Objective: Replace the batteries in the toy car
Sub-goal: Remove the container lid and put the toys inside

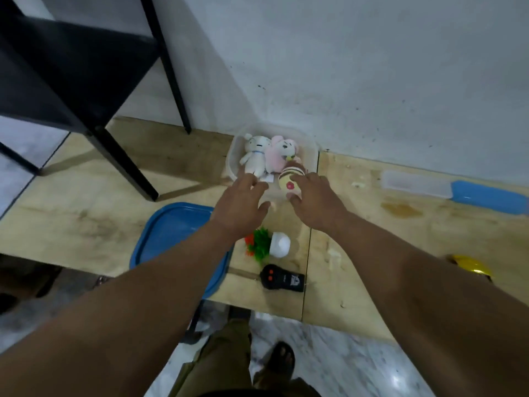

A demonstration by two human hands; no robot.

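Observation:
A yellow toy car [471, 267] lies on the wooden board at the right edge, partly hidden behind my right forearm. Its black remote control [282, 278] rests near the board's front edge. Both arms reach far forward to a clear plastic tub [310, 144] by the wall. My right hand [316, 203] holds a striped yellow plush toy [288, 182] between thumb and fingers at the tub's near side. My left hand [243, 202] has its fingers stretched out to the tub's near left rim, holding nothing that I can see.
A white plush [256, 154] and a pink plush [282, 151] sit in the tub. A blue lid [171, 236] lies under my left forearm. A green plastic plant [259, 243] and white dome [280, 244] lie nearby. At right sits a clear box [415, 183] with blue lid [486, 196]; a black chair [86, 90] stands at left.

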